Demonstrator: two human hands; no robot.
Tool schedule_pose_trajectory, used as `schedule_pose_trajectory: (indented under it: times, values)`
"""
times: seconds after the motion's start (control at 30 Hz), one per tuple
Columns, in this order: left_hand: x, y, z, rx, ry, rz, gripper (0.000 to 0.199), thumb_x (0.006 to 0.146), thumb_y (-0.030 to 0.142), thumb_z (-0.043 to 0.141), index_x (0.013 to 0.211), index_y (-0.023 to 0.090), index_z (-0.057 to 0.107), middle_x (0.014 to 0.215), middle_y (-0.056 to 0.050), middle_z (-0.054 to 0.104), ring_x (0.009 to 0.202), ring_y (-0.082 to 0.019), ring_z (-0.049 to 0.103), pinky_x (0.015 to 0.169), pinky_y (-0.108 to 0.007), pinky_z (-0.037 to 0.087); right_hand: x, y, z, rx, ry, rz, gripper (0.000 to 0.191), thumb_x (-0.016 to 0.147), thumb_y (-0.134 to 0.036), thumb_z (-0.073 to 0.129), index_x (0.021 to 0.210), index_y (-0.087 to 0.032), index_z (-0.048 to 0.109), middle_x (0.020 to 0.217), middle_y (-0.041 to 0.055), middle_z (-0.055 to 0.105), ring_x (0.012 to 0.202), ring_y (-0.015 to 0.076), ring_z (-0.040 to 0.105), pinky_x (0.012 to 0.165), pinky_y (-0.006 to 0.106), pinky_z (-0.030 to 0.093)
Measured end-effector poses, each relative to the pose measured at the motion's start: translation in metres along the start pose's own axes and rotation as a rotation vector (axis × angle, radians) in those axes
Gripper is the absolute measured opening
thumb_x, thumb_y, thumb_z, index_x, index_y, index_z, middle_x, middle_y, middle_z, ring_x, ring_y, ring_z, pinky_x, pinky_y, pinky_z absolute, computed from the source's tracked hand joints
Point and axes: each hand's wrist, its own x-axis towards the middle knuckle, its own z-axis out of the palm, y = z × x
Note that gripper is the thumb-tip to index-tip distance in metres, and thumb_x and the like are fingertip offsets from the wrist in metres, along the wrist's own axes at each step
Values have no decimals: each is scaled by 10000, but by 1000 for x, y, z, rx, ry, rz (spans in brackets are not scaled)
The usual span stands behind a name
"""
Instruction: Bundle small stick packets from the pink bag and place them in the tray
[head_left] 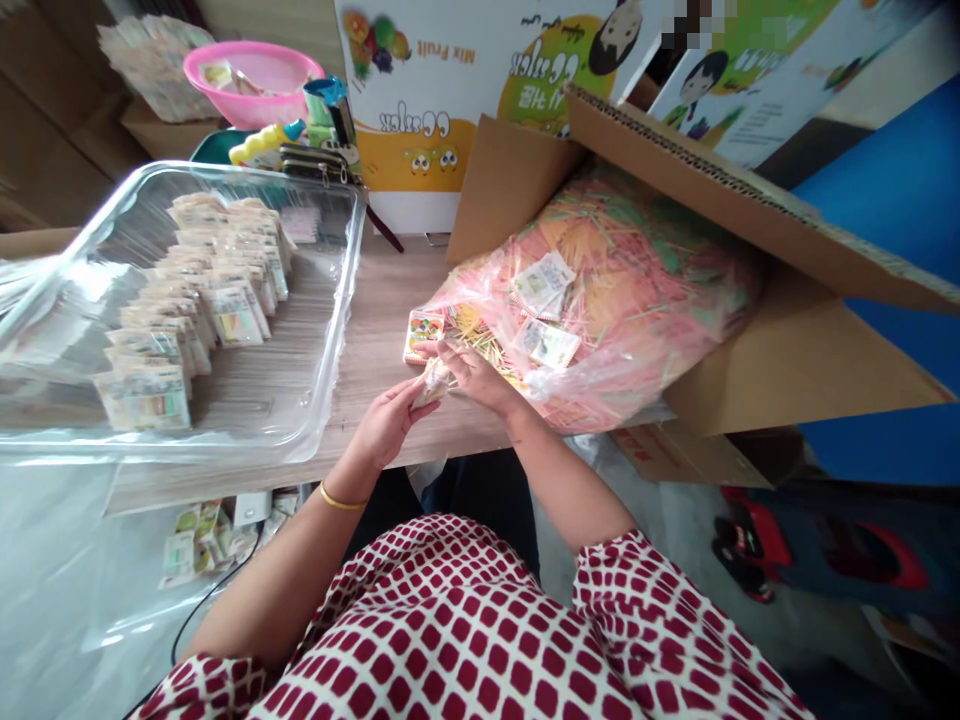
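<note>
Left hand: The left hand (386, 425) is curled and pinches one end of a small see-through packet (433, 382). A gold bangle (341, 497) sits on its wrist.
Right hand: The right hand (480, 378) has bent fingers and pinches the other end of the same packet. A small bright card (424, 335) is at its fingertips, but it is hard to tell if the hand holds it.
Packet: It is between the two hands, just above the wooden table (390, 300).
At 2 o'clock: A pink plastic bag (630, 270) full of colored sticks lies in a cardboard box (795, 370), just beside the right hand.
At 9 o'clock: A clear tray (334, 300) holds rows of paper packets (187, 310).
At 11 o'clock: A pink bowl (251, 80) is far from the hands.
</note>
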Motion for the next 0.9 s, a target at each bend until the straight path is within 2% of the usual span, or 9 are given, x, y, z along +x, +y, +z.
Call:
schedule_pose_trajectory:
  times: [0.1,0.23,0.33,0.4,0.47,0.53,0.63,0.8,0.9]
  values:
    - [1,0,0,-3,35,-11,307,824,331,786,1073,152,806,1274,-117,739,1289,-317,616,1040,-437,554,4,6,-7,-82,-70,7,544,1022,-616,489,1353,-222,668,1400,78,681,1329,239,607,1200,413,395]
    - [7,4,-1,8,60,-43,290,814,331,777,1045,157,809,1241,-106,745,1257,-293,625,1028,-420,563,14,10,-20,-32,-15,-25,508,1049,-568,454,1391,-238,634,1482,75,615,1358,217,578,1175,382,417]
    - [12,5,0,46,64,-13,305,780,350,811,1015,156,810,1210,-106,750,1257,-310,619,1041,-451,554,22,9,-25,-117,-118,-7,443,965,-465,656,1336,-224,669,1405,80,668,1271,228,633,1098,364,484]
    - [14,5,-1,68,72,12,328,759,377,837,1000,156,809,1185,-106,756,1256,-323,618,1057,-474,540,27,7,-25,-201,-143,19,352,946,-384,682,1240,-193,722,1267,82,739,1166,228,684,1035,355,520]
    - [15,4,-3,75,72,14,345,755,398,844,1004,164,809,1194,-103,755,1267,-328,613,1069,-479,529,31,6,-24,-218,-58,38,300,993,-343,597,1187,-167,744,1138,87,782,1075,221,720,998,362,537]
    - [13,3,-6,77,65,2,344,767,411,833,1020,180,810,1215,-94,753,1278,-325,610,1067,-463,528,31,4,-24,-179,68,24,344,1038,-331,498,1225,-154,727,1070,94,800,1034,217,740,999,380,539]
    - [7,1,-13,75,56,-8,331,797,408,811,1048,192,809,1233,-89,753,1273,-309,619,1040,-425,545,25,2,-23,-149,131,-43,383,1061,-363,459,1280,-162,701,1088,95,805,1134,219,722,1098,409,489]
    - [2,-5,-16,-6,24,-31,298,850,353,768,1091,180,795,1291,-97,735,1237,-283,646,962,-378,594,12,5,-7,-65,-35,22,419,1049,-513,489,1250,-226,718,1283,85,749,1278,228,661,1151,430,472]
    - [2,-5,-15,-45,-4,-90,251,886,327,725,1082,188,795,1278,-92,742,1211,-277,665,950,-376,605,10,10,2,10,-49,52,508,1008,-615,518,1278,-224,698,1350,100,714,1306,233,644,1148,420,482]
